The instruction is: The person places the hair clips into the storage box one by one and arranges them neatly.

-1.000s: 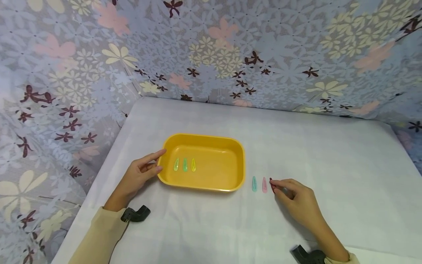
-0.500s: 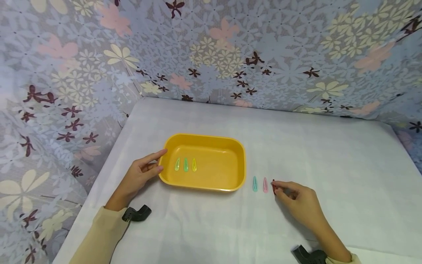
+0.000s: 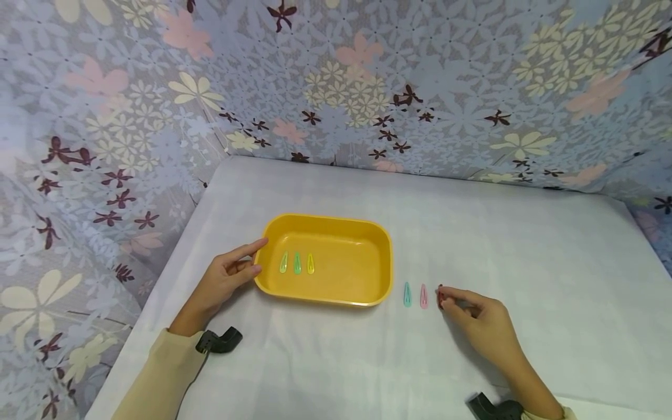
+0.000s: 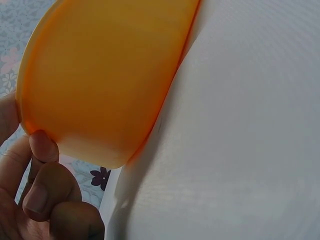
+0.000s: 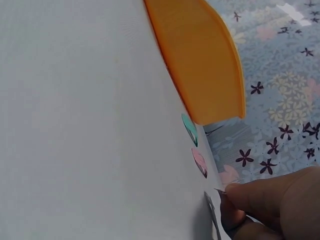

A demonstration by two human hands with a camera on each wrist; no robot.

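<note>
Red clip (image 3: 440,299), right of centre: right hand (image 3: 480,324) pinches it, grip nearly closed. Pink clip (image 3: 424,296), then teal clip (image 3: 407,294), just left on white bench (image 3: 325,361). Left hand (image 3: 224,281), left of centre, holds nothing, fingers loosely spread, touching yellow tray (image 3: 343,271); three clips (image 3: 297,263) inside. Floral cloth (image 3: 336,81) across top.

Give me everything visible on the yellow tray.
The yellow tray is a shallow rectangle with rounded corners, smooth and plastic-looking, with a thin rim. It sits open side up on the white cloth. Three snap hair clips lie inside in a row toward its left end, where the left hand touches the rim.
</note>
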